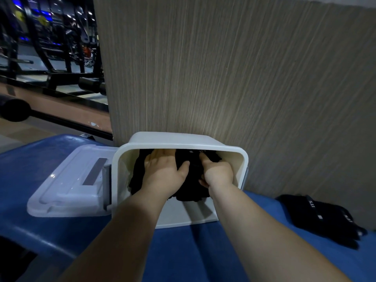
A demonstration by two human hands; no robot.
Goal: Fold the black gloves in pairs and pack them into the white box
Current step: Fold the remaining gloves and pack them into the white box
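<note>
A white box [243, 159] stands on the blue padded surface against the wood-grain wall, with black gloves [192, 180] piled inside it. Both my hands reach into the box. My left hand [164, 169] lies flat on top of the black pile with its fingers straight, pressing down. My right hand [217, 171] is on the right part of the pile; its fingers curl down into the fabric, one finger pointing forward. More black gloves [323, 218] lie on the blue surface to the right of the box.
The box's white lid [71, 184] lies open flat to the left of the box. A wood-grain wall [223, 68] rises straight behind it. Dark gym machines [50, 47] stand at the far left. The blue surface [193, 251] runs under my forearms.
</note>
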